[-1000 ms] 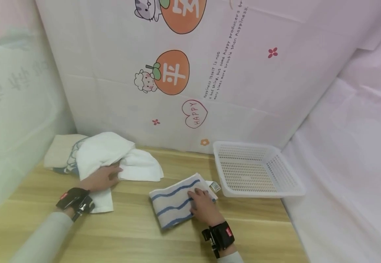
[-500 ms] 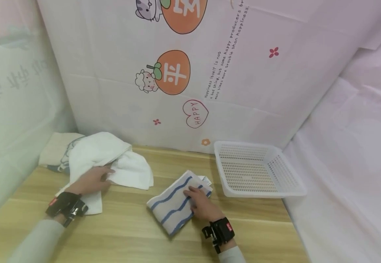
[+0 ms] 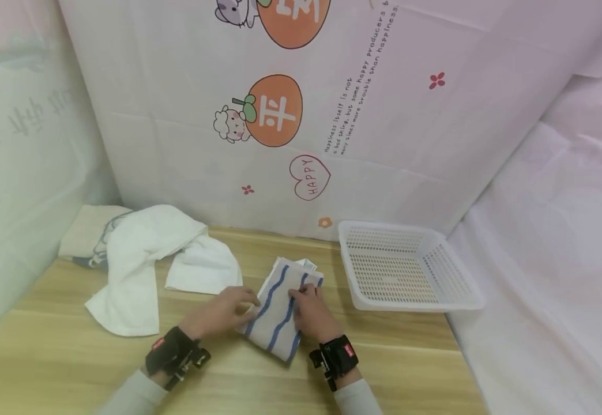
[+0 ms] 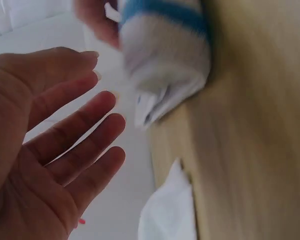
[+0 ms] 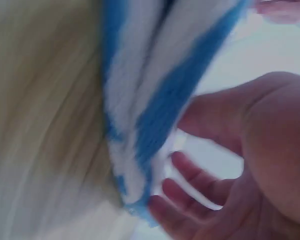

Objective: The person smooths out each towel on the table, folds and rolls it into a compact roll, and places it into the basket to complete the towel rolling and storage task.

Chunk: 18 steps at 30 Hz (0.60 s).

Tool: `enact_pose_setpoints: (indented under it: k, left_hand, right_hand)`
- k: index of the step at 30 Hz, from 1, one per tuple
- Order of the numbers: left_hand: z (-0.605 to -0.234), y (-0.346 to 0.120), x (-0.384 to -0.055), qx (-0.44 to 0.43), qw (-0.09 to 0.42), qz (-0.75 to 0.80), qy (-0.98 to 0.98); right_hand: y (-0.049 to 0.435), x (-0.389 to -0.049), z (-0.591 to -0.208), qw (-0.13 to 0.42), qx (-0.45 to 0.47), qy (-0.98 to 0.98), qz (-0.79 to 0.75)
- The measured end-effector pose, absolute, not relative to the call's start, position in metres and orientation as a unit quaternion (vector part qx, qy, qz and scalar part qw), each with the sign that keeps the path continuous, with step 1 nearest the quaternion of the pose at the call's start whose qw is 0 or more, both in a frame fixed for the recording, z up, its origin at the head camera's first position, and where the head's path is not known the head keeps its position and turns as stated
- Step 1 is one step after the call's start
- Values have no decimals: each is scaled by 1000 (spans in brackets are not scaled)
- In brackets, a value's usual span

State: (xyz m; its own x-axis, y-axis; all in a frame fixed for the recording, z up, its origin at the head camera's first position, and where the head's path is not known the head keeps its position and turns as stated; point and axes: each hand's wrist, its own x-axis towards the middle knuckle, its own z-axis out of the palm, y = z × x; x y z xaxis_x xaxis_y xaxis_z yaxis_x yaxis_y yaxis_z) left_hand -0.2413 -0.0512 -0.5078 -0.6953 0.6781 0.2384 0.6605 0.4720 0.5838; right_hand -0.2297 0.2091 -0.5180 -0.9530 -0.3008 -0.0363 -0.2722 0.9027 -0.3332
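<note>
A folded towel with wavy blue stripes [image 3: 275, 323] lies slantwise on the wooden table, a white tag [image 3: 307, 264] at its far end. My right hand [image 3: 315, 314] pinches its right edge; the right wrist view shows the thumb [image 5: 215, 117] against the stack and bent fingers beside it. My left hand [image 3: 223, 314] is at the towel's left edge, fingers loosely bent and holding nothing. In the left wrist view, a gap shows between these fingers [image 4: 90, 135] and the towel's rolled fold [image 4: 165, 55]. A white towel [image 3: 135, 259] lies loosely crumpled at the left.
Beneath the white towel, a beige cloth with a grey-blue pattern [image 3: 90, 230] sits in the left corner. A white perforated plastic basket [image 3: 350, 271] stands at the back right. Printed white sheets [image 3: 176, 138] enclose the table [image 3: 410, 357] at the back and sides.
My left hand has left the white towel and moved right to the striped towel. The striped towel has turned and shifted left under my right hand. The white towel slid slightly left.
</note>
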Motion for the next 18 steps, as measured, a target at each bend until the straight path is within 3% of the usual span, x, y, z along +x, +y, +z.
enact_pose_setpoints:
  k: [4,12,18]
  left_hand:
    - [-518,-40,-234,384,29,336,859]
    - [-523,-22,-221,396,0,303,867]
    - [-519,-4,-210,395,-10,274,877]
  right_hand:
    - [202,-225,-518,64,-150,969,-184]
    - [209,-244,-528,16,-224,953,-202]
    - [210,-250,-526,14,-206,962,-181]
